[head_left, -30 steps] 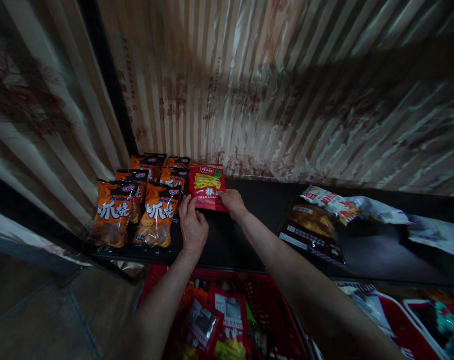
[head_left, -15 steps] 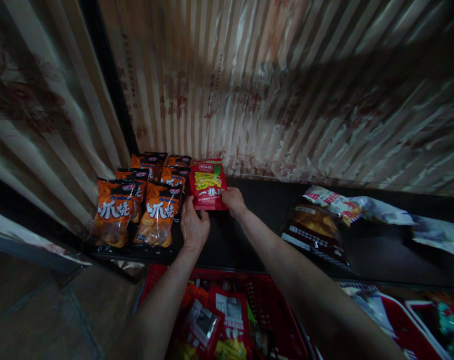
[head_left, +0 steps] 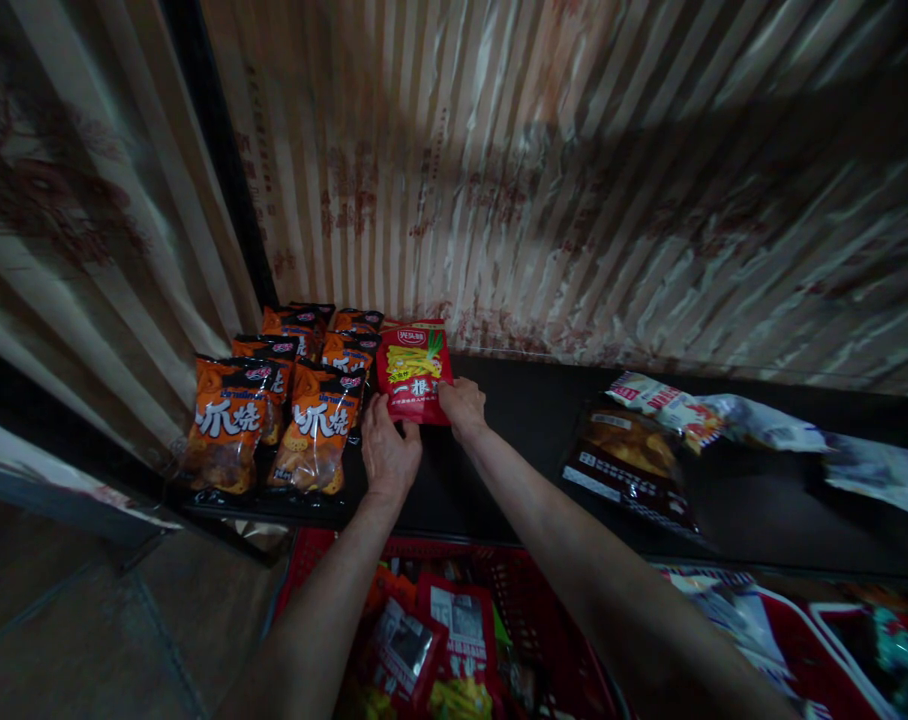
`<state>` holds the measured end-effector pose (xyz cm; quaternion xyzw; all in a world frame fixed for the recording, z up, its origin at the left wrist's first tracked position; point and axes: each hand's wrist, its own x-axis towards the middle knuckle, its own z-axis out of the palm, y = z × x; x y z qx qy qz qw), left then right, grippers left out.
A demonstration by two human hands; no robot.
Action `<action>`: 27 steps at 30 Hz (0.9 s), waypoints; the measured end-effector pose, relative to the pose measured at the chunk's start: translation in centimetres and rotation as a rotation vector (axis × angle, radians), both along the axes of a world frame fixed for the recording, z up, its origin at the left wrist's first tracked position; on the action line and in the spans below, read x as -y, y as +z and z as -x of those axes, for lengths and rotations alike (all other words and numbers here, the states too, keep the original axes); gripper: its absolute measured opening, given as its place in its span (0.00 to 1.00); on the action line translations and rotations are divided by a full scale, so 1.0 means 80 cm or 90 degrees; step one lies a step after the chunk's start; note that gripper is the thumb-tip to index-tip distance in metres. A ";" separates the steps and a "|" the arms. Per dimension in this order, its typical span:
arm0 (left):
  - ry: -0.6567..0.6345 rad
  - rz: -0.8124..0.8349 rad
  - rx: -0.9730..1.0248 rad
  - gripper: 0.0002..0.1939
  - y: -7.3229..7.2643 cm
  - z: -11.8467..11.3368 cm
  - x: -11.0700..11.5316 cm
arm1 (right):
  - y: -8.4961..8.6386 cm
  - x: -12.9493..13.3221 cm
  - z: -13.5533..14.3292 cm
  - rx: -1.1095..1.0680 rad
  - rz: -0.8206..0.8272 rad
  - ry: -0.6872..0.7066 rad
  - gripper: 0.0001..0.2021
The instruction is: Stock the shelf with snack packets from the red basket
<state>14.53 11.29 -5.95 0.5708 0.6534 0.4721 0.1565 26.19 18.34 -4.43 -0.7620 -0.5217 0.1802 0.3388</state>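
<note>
Red and glossy, the packet (head_left: 413, 365) is upright at the black shelf (head_left: 514, 470), just beside the orange bags (head_left: 315, 425), which have not moved. Compared with half a second ago, the right hand (head_left: 463, 405) sits slightly further left, its grip pinching the packet's lower right edge. The left hand (head_left: 390, 445) touches the lower left; whether it pinches, I cannot tell.

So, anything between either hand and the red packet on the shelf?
Nothing visible. The left hand meets the red packet at its lower left corner, the right hand at its lower right; orange packets stand alongside.
</note>
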 end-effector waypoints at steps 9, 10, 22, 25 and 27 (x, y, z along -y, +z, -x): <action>0.018 -0.054 -0.013 0.22 -0.005 0.001 0.001 | 0.004 0.024 0.009 0.053 0.004 -0.014 0.16; 0.020 -0.063 -0.019 0.22 -0.007 0.000 0.001 | 0.004 0.026 0.009 0.058 0.002 -0.010 0.16; -0.065 -0.184 -0.201 0.21 -0.007 -0.003 0.009 | 0.031 0.030 0.017 0.103 -0.292 0.073 0.26; -0.070 -0.196 -0.234 0.22 -0.006 -0.004 0.010 | 0.057 -0.001 0.046 -0.009 -0.282 0.195 0.22; -0.097 -0.206 -0.250 0.24 -0.004 -0.005 0.011 | 0.073 -0.031 0.071 -0.133 -0.212 0.201 0.19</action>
